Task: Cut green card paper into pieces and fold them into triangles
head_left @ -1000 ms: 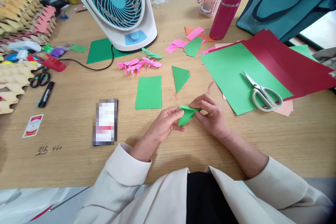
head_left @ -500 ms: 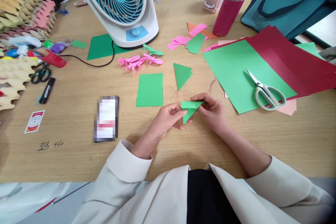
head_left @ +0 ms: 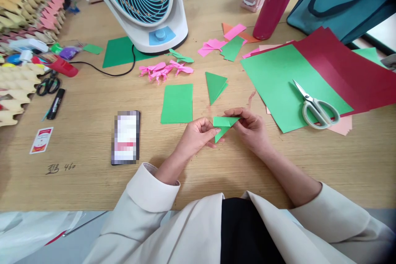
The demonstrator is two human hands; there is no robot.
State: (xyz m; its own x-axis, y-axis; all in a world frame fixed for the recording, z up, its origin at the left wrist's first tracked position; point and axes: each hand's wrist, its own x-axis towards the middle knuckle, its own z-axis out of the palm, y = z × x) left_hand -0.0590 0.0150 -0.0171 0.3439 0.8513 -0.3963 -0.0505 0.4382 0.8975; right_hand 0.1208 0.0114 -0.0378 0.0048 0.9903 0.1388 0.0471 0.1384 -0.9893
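A small piece of folded green paper point(head_left: 223, 122) is held between my two hands above the table. My left hand point(head_left: 198, 133) pinches its left side, thumb on top and fingers beneath. At its right corner, my right hand point(head_left: 249, 127) is closed on the paper, with some fingertips hidden behind it. Just beyond the hands lies a folded green triangle point(head_left: 215, 86). A green paper rectangle point(head_left: 177, 104) rests flat to the left of that. Pink folded paper figures point(head_left: 161, 71) and a green one point(head_left: 180, 56) sit farther back.
White-handled scissors point(head_left: 315, 109) lie on green and red sheets point(head_left: 346, 70) at the right. A phone point(head_left: 126, 138) is on the left. Behind stand a fan point(head_left: 154, 29), a magenta bottle point(head_left: 275, 6) and a teal bag point(head_left: 334, 4). Egg-carton trays point(head_left: 18, 84) line the left edge.
The view has shifted slightly. Both hands keep their grip on the folded green paper, whose shape looks the same.
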